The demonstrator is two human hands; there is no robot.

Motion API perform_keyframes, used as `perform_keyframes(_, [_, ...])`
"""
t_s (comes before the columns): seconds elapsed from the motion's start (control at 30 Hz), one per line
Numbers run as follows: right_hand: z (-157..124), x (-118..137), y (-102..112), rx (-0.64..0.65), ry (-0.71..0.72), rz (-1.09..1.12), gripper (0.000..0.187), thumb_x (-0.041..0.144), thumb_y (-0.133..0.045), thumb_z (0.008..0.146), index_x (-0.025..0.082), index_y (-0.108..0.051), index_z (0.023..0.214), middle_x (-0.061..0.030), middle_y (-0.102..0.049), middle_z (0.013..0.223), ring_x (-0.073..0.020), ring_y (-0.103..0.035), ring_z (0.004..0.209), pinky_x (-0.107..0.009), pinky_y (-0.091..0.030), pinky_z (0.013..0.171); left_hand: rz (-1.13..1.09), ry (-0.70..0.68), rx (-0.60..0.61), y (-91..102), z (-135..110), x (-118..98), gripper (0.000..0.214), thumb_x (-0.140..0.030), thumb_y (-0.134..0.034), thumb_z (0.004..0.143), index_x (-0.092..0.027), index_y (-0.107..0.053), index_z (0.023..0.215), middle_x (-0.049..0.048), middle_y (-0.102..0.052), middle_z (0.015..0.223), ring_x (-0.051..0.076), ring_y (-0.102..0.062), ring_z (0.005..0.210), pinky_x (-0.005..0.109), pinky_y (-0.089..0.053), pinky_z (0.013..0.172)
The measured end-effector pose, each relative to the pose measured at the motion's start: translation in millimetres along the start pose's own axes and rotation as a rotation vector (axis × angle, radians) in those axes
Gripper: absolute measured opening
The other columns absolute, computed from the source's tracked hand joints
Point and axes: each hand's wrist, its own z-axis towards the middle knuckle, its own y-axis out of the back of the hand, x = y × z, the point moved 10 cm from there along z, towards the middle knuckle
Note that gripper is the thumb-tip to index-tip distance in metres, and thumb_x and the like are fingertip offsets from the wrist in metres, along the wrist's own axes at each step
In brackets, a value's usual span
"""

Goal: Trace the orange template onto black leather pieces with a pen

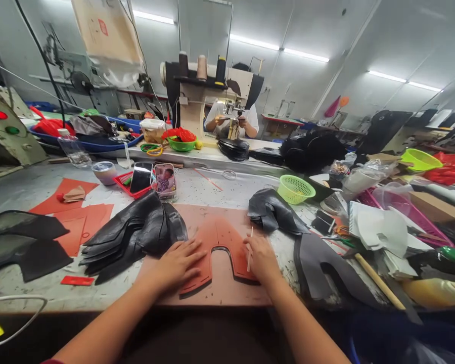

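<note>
A red-orange U-shaped pattern template (219, 230) lies on a matching black piece, whose dark edge shows below it and round the cut-out. Both rest on a pinkish-brown board (222, 298) at the bench's front edge. My left hand (180, 265) is spread flat, its fingers over the template's left leg. At the right leg, my right hand (262, 259) grips a thin white pen (249, 248), held nearly upright; its tip is not clear. Stacked black leather pieces (127, 232) lie left of the board. More folded black leather pieces (273, 210) are at its upper right.
Dark cut pieces (329, 270) flank the board's right side, near a wooden-handled tool (379, 280). A green basket (296, 189) and a propped phone (166, 181) stand behind. Beyond, a person (250, 121) works at a sewing machine (191, 106). Clutter fills the right.
</note>
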Motion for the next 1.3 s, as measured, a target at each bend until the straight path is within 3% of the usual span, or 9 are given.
perform_keyframes(0.2, [-26, -15, 22, -0.068, -0.142, 0.184, 0.017, 0.029, -0.043, 0.088, 0.021, -0.058, 0.088, -0.0109, -0.063, 0.100, -0.0257, -0.055, 0.099, -0.043, -0.044, 0.084, 0.019, -0.009, -0.008, 0.0, 6, -1, 0.045, -0.047, -0.044, 0.088, -0.034, -0.044, 0.131, 0.0042, -0.036, 0.143, 0.023, -0.033, 0.130, 0.039, -0.024, 0.104])
perform_keyframes(0.53, [-27, -1, 32, -0.059, -0.091, 0.243, 0.014, 0.027, -0.045, 0.088, 0.021, -0.057, 0.089, -0.0103, -0.064, 0.100, -0.0245, -0.056, 0.102, -0.043, -0.044, 0.085, -0.018, -0.016, -0.035, 6.3, 3, -8, 0.045, -0.049, -0.049, 0.084, -0.032, -0.051, 0.126, 0.0050, -0.043, 0.139, 0.025, -0.037, 0.127, 0.041, -0.024, 0.104])
perform_keyframes(0.7, [-25, 7, 27, -0.037, -0.089, 0.367, 0.021, 0.023, -0.037, 0.090, 0.022, -0.058, 0.093, -0.0095, -0.063, 0.107, -0.0223, -0.056, 0.104, -0.041, -0.045, 0.087, -0.037, -0.013, -0.029, 3.8, 3, -7, 0.045, -0.049, -0.048, 0.084, -0.033, -0.051, 0.126, 0.0038, -0.042, 0.140, 0.024, -0.036, 0.128, 0.040, -0.022, 0.106])
perform_keyframes(0.87, [-21, 30, 15, 0.088, -0.070, 0.512, 0.026, 0.030, -0.036, 0.091, 0.022, -0.058, 0.101, -0.0066, -0.066, 0.098, -0.0190, -0.060, 0.093, -0.034, -0.048, 0.081, -0.047, -0.016, -0.009, 1.8, 2, -8, 0.046, -0.049, -0.048, 0.085, -0.033, -0.049, 0.128, 0.0046, -0.041, 0.141, 0.024, -0.036, 0.129, 0.041, -0.022, 0.106])
perform_keyframes(1.1, [-21, 68, -18, 0.331, -0.057, 0.692, 0.026, 0.032, -0.036, 0.090, 0.020, -0.058, 0.082, -0.0035, -0.064, 0.076, -0.0152, -0.062, 0.071, -0.027, -0.049, 0.067, -0.072, -0.036, -0.064, 4.6, 2, -9, 0.044, -0.049, -0.049, 0.084, -0.031, -0.052, 0.125, 0.0051, -0.043, 0.139, 0.024, -0.038, 0.128, 0.040, -0.022, 0.107])
perform_keyframes(1.2, [-27, 92, -38, 0.497, -0.003, 0.676, 0.019, 0.030, -0.042, 0.088, 0.020, -0.058, 0.083, -0.0018, -0.065, 0.073, -0.0149, -0.062, 0.069, -0.025, -0.048, 0.064, -0.085, -0.054, -0.069, 4.6, 2, -10, 0.045, -0.049, -0.048, 0.084, -0.030, -0.053, 0.125, 0.0059, -0.043, 0.139, 0.024, -0.038, 0.127, 0.040, -0.023, 0.106])
perform_keyframes(1.3, [-29, 116, -46, 0.552, 0.069, 0.581, 0.015, 0.025, -0.046, 0.087, 0.019, -0.060, 0.084, -0.0033, -0.066, 0.076, -0.0164, -0.062, 0.072, -0.027, -0.048, 0.068, -0.079, -0.059, -0.061, 4.1, 2, -10, 0.043, -0.045, -0.048, 0.085, -0.029, -0.053, 0.124, 0.0063, -0.044, 0.139, 0.024, -0.038, 0.127, 0.039, -0.023, 0.106])
